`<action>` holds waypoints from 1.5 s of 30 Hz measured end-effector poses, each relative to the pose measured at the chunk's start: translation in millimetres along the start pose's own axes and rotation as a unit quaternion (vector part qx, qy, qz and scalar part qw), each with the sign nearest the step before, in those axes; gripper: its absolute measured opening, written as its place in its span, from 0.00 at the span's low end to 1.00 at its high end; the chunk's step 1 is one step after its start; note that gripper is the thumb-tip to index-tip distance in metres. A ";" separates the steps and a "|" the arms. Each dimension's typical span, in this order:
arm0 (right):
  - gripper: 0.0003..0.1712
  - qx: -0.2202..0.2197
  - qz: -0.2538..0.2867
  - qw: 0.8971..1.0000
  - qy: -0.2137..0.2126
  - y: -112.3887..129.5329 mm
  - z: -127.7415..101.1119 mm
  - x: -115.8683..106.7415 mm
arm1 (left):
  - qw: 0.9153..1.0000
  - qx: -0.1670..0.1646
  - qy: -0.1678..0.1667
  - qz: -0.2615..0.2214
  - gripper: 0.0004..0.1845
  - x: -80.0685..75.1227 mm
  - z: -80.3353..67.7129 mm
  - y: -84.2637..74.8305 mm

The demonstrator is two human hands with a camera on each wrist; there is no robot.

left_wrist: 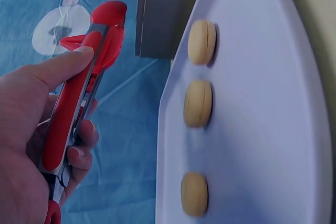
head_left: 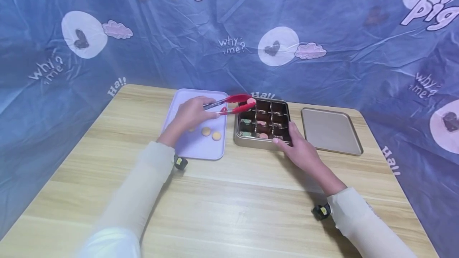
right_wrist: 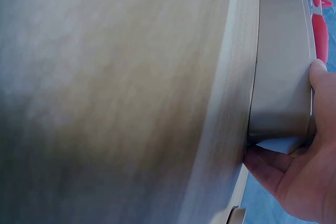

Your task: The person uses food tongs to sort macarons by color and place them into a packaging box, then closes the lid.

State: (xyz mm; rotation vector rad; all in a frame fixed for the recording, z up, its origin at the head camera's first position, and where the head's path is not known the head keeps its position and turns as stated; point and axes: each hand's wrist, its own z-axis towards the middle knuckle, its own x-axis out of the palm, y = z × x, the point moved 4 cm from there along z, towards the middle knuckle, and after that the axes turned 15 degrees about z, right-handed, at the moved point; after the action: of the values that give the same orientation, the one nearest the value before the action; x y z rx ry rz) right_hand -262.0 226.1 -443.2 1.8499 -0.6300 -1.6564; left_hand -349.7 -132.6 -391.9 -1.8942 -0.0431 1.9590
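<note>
My left hand (head_left: 193,112) grips a pair of red-tipped tongs (left_wrist: 73,103), reaching over from the tray side. Between the tong tips is a pink macaron (head_left: 251,101), above the back left compartment of a metal tin (head_left: 251,142). Dark dividers split the tin into compartments. Green macarons (head_left: 246,134) lie in its left column and pink macarons (head_left: 263,135) in its middle column. My right hand (head_left: 303,152) holds the tin's front right corner, with the thumb on the rim and fingers at the side. Beige macarons (left_wrist: 198,104) lie in a row on the lavender tray (head_left: 201,152).
The tin's flat lid (head_left: 331,130) lies on the wooden table (head_left: 229,210) to the right of the tin. A blue printed cloth (head_left: 201,51) hangs close behind the table's back edge and along both sides.
</note>
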 end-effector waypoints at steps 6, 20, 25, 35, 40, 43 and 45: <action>0.61 -0.002 -0.003 1.000 -0.001 0.7 -0.4 -0.2 | 1.000 -0.002 0.012 0.010 0.34 8.0 13.4 -17.4; 0.61 0.004 0.000 1.000 0.000 -0.3 -0.4 -1.4 | 0.999 0.012 0.020 0.025 0.34 17.8 30.5 -36.6; 0.61 0.003 -0.002 1.000 0.000 0.5 -0.4 -1.2 | 0.999 0.011 0.022 0.025 0.33 19.3 32.2 -38.1; 0.60 0.004 0.000 1.000 0.001 -0.7 -0.7 -2.1 | 0.999 0.007 0.033 0.025 0.34 20.1 32.1 -40.0; 0.60 0.004 0.003 1.000 0.000 -1.1 -0.5 -2.1 | 0.999 0.008 0.032 0.017 0.35 17.8 28.5 -39.3; 0.61 0.003 0.002 1.000 0.001 -0.9 -0.5 -1.9 | 1.000 0.002 0.029 0.010 0.35 15.5 23.9 -36.2; 0.61 0.003 0.002 1.000 0.001 -0.6 -0.6 -2.0 | 1.000 -0.002 0.026 0.009 0.36 14.0 20.5 -32.9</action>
State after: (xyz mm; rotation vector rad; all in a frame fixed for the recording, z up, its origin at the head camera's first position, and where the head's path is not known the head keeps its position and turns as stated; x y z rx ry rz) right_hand -261.7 227.9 -442.2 1.8537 -0.6367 -1.6510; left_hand -360.4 -92.8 -393.7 -1.9525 -0.0155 1.9223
